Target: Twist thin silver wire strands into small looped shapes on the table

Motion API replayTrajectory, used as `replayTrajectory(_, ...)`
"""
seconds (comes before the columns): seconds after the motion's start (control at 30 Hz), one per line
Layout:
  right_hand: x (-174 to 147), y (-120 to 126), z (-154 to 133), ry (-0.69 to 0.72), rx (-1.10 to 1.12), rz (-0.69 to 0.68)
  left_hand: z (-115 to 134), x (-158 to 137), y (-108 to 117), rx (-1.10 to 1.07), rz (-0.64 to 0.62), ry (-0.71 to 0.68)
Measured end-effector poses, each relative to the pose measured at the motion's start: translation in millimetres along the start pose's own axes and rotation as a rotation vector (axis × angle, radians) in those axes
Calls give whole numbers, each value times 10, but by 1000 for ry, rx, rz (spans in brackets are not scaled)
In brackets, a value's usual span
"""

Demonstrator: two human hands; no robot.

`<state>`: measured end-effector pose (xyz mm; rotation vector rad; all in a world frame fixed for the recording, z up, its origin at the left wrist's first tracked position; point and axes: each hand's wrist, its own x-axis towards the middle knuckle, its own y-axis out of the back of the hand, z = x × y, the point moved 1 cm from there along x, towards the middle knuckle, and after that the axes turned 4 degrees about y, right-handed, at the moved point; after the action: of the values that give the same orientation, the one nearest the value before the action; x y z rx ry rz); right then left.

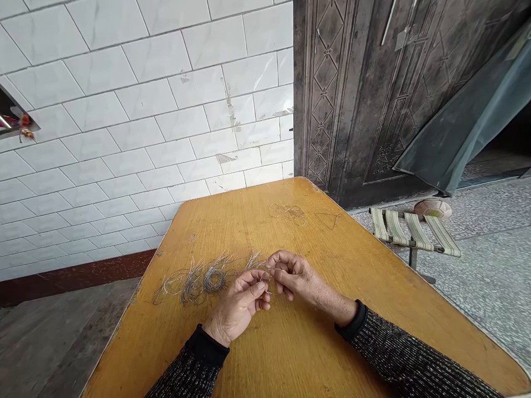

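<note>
Over the middle of the wooden table (298,342), my left hand (244,301) pinches a thin wire (270,292) between thumb and fingers. Close against it, my right hand (294,276) is closed on the same wire, thumb and forefinger together; the fine strand is hard to follow between them. Left of and behind the hands lie several bundles of coiled grey wire (214,278), their loose ends sticking up. One more bundle (255,258) is partly hidden behind my left hand.
Small thin wire rings (292,211) and a bent wire piece (329,219) lie toward the table's far end. A white tiled wall (157,138) and a dark carved door (365,99) stand beyond. Right of the table are a strap-seat folding stool (415,232) and a ball (432,208).
</note>
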<state>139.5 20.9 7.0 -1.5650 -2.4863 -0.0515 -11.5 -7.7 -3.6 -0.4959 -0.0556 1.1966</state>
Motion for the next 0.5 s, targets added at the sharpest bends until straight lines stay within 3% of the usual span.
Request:
replayTrajectory(0.33, 3, -58, 92, 22, 36, 68, -44, 23, -29, -46, -57, -35)
replayTrajectory(0.5, 12, -57, 132, 41, 85, 117, -99, 68, 2, -56, 64, -89)
